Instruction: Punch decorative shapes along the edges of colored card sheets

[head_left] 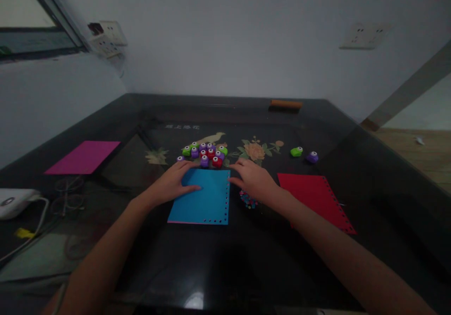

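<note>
the left hand (174,181) lies flat on the top left corner of a blue paper sheet (204,197). its fingers are spread open and press down on the sheet; they do not grip anything. the right hand (255,181) sits at the top right edge of the same blue sheet, with its fingers open and lightly curled, touching the edge of the paper. it holds nothing.

the blue sheet lies flat on the dark bench (218,268), right in the middle, between the two hands. little holes run down its right side and along its bottom edge.

just behind the blue sheet is a bunch of small punches (206,153) in green, purple and red, packed close together. one purple one sits a bit to the left of the bunch, close to the left hand.

a small pile of tiny paper bits (248,200) lies just under the right hand, beside the blue sheet. to the right lies a red paper sheet (315,197) with holes along its right edge. behind it are a lone green punch (296,151) and a lone purple punch (312,157), side by side.

far to the left lies a pink paper sheet (84,157). a white box with a cable (14,201) sits at the left edge of the bench.
</note>
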Action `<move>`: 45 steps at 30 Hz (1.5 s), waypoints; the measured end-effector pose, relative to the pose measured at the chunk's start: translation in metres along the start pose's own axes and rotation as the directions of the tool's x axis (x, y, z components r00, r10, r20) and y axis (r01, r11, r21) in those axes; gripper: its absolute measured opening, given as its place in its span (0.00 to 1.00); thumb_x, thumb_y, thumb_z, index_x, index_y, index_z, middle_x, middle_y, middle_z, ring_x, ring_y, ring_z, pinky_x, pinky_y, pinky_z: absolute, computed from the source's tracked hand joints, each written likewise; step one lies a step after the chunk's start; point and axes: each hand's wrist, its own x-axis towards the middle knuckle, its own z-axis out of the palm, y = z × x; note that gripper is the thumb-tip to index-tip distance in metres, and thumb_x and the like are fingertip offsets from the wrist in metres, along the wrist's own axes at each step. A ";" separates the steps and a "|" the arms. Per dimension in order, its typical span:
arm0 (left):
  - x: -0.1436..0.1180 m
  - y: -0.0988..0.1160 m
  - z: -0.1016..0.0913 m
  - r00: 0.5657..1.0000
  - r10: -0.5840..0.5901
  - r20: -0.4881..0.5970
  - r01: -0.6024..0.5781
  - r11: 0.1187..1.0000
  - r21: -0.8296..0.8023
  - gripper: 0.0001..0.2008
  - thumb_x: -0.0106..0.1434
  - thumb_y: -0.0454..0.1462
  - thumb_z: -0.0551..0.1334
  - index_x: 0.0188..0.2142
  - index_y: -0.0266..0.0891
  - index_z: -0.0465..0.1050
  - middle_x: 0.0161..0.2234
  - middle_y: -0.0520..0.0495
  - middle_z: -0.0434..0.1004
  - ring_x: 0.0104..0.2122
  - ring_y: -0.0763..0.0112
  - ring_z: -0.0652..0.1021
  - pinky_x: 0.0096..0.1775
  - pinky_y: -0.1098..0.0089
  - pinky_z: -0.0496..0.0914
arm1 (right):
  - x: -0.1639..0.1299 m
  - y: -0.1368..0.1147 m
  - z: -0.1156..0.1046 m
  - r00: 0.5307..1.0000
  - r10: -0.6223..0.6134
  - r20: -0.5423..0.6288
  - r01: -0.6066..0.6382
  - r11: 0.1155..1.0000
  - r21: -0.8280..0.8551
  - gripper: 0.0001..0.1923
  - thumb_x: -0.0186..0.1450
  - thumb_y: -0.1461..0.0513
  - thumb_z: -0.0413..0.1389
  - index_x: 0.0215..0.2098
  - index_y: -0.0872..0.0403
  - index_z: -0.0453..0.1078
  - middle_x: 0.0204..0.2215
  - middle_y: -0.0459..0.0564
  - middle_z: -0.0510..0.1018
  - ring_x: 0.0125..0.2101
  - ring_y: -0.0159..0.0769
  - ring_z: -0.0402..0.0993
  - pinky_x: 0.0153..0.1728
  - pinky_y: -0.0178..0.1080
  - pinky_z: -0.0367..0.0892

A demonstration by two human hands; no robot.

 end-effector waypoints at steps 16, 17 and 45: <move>0.003 -0.014 0.010 0.997 0.074 0.003 -0.073 0.990 0.124 0.34 0.53 0.54 0.63 0.56 0.41 0.63 0.50 0.40 0.63 0.50 0.52 0.66 0.51 0.54 0.63 | 0.017 -0.008 0.024 1.000 0.003 -0.011 -0.004 0.993 -0.117 0.20 0.58 0.54 0.60 0.45 0.55 0.68 0.46 0.58 0.71 0.44 0.48 0.67 0.34 0.43 0.68; 0.003 -0.013 0.010 0.997 0.076 -0.001 -0.075 0.989 0.130 0.34 0.53 0.53 0.63 0.55 0.41 0.63 0.50 0.39 0.63 0.51 0.51 0.66 0.51 0.53 0.63 | 0.017 -0.009 0.023 1.000 0.005 -0.016 -0.006 0.994 -0.110 0.20 0.58 0.55 0.61 0.46 0.55 0.68 0.46 0.58 0.71 0.44 0.48 0.68 0.34 0.42 0.68; 0.007 0.007 -0.010 0.851 -0.524 -0.036 0.356 0.626 -0.694 0.18 0.48 0.46 0.68 0.35 0.40 0.70 0.29 0.53 0.74 0.28 0.69 0.75 0.29 0.71 0.69 | 0.020 0.008 0.019 0.987 0.106 0.125 -0.163 0.679 0.716 0.08 0.58 0.63 0.58 0.24 0.55 0.64 0.20 0.46 0.74 0.23 0.32 0.72 0.25 0.35 0.62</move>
